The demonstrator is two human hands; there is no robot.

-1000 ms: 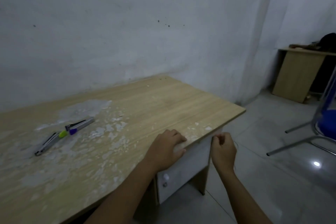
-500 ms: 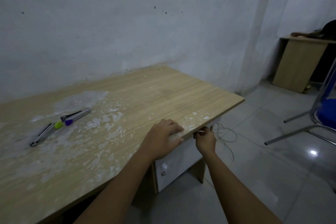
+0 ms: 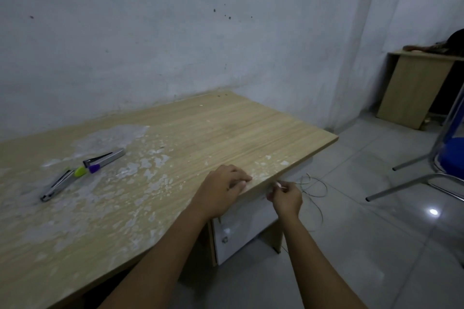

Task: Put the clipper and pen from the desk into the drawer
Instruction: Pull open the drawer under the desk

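My left hand (image 3: 222, 189) lay palm-down, fingers loosely spread, on the front edge of the desk (image 3: 226, 130), holding nothing. My right hand (image 3: 286, 198) was just below that edge, its fingertips pinched together on a thin pale wire (image 3: 313, 187) that looped out over the tiled floor (image 3: 364, 246). Beneath my hands sat the white drawer (image 3: 241, 231) front, closed, with a small lock low on its face. The clipper (image 3: 106, 157) and the pen (image 3: 65, 180) lay end to end, well to my left on the flaky patch of the desk, both clear of its edges. The desk's right corner stood free, with open floor beyond it up to a blue chair (image 3: 449, 158) and a second desk (image 3: 416, 88) by the wall. I could read no writing anywhere. Compared with 1 second before, my right hand had risen from beside the drawer to the desk edge, and the wire loops had come into sight.
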